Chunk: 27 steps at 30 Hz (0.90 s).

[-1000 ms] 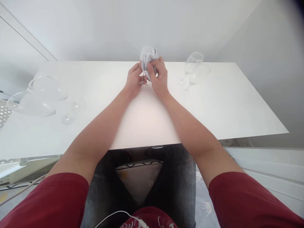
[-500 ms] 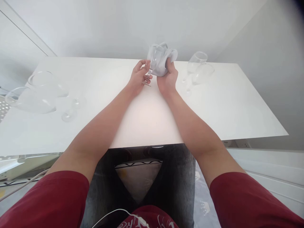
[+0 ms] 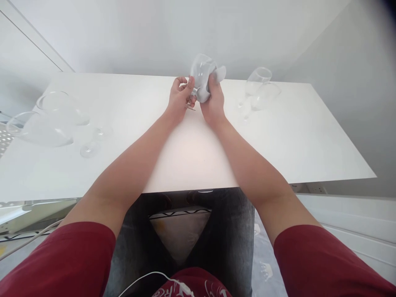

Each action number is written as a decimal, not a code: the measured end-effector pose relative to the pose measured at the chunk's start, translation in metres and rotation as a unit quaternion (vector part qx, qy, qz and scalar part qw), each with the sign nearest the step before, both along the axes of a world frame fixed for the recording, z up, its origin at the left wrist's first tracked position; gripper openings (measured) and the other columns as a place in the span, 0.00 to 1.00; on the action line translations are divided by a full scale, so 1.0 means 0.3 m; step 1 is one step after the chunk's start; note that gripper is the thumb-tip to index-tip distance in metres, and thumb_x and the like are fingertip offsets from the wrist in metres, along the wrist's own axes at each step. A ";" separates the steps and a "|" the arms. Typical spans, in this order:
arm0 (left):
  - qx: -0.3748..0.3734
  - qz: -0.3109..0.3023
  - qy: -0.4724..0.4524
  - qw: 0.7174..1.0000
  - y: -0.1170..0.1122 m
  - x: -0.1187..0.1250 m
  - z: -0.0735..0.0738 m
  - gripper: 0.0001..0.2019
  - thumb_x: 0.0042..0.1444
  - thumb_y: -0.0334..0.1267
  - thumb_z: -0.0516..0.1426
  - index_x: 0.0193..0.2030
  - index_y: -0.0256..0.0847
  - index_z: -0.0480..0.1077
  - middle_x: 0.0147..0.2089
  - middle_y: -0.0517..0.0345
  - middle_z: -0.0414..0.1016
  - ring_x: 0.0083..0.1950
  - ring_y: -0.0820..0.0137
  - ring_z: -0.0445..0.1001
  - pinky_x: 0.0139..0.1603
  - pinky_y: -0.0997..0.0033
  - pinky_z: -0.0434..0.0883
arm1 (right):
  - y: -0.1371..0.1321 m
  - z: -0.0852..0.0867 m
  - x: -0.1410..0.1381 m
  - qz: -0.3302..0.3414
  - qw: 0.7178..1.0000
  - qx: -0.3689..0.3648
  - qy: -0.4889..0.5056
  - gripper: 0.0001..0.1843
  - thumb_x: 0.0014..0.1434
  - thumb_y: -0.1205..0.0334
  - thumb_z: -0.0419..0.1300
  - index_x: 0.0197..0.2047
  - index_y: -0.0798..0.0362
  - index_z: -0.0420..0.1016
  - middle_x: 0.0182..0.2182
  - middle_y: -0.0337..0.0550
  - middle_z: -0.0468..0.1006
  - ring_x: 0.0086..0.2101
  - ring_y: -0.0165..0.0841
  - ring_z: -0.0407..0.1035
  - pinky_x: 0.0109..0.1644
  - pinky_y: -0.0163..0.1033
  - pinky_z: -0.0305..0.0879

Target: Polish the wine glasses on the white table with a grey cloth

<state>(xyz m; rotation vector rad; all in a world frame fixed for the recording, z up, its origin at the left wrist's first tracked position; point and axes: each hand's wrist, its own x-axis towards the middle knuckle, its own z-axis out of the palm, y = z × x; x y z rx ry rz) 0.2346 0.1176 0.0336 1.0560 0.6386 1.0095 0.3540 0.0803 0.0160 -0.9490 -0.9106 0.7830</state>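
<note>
A clear wine glass (image 3: 199,70) is held up over the table's far edge, its bowl uppermost. My left hand (image 3: 181,97) has its fingers closed around the stem, and the foot shows just below them. On the bowl's right side, my right hand (image 3: 214,99) grips a pale grey cloth (image 3: 204,93) and presses it to the glass. One end of the cloth sticks out past my right thumb. The fingers behind the cloth are hidden.
Two wine glasses (image 3: 258,82) stand on the white table (image 3: 192,156) at the right. Two larger ones (image 3: 46,132) are at the left. A wall (image 3: 173,37) rises behind the table. A white cable (image 3: 154,273) runs over my lap.
The cloth has come down off the bowl's rim to its lower right side, baring more of the glass. My right hand has moved slightly left.
</note>
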 end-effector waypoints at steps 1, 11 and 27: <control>0.006 0.017 0.015 1.000 0.002 0.002 -0.004 0.18 0.62 0.50 0.69 0.43 0.46 0.65 0.36 0.64 0.74 0.24 0.81 0.71 0.25 0.77 0.65 | -0.004 0.002 -0.004 -0.012 1.000 0.006 -0.013 0.34 0.62 0.23 0.58 0.62 0.33 0.73 0.60 0.38 0.79 0.67 0.41 0.69 0.67 0.48 0.75; 0.054 -0.057 0.054 0.995 0.019 0.004 -0.034 0.18 0.60 0.53 0.70 0.38 0.44 0.70 0.36 0.60 0.76 0.24 0.80 0.73 0.25 0.78 0.68 | -0.085 0.070 -0.026 -0.144 0.961 0.094 -0.218 0.14 0.68 0.49 0.65 0.56 0.27 0.76 0.72 0.26 0.65 0.72 0.38 0.61 0.68 0.47 0.72; -0.038 -0.119 0.029 0.992 0.018 -0.001 0.006 0.24 0.69 0.61 0.58 0.37 0.40 0.70 0.29 0.61 0.71 0.22 0.83 0.69 0.22 0.83 0.66 | 0.018 -0.017 0.021 0.106 0.992 -0.007 0.062 0.42 0.56 0.11 0.51 0.42 0.43 0.70 0.28 0.33 0.74 0.44 0.31 0.73 0.43 0.44 0.73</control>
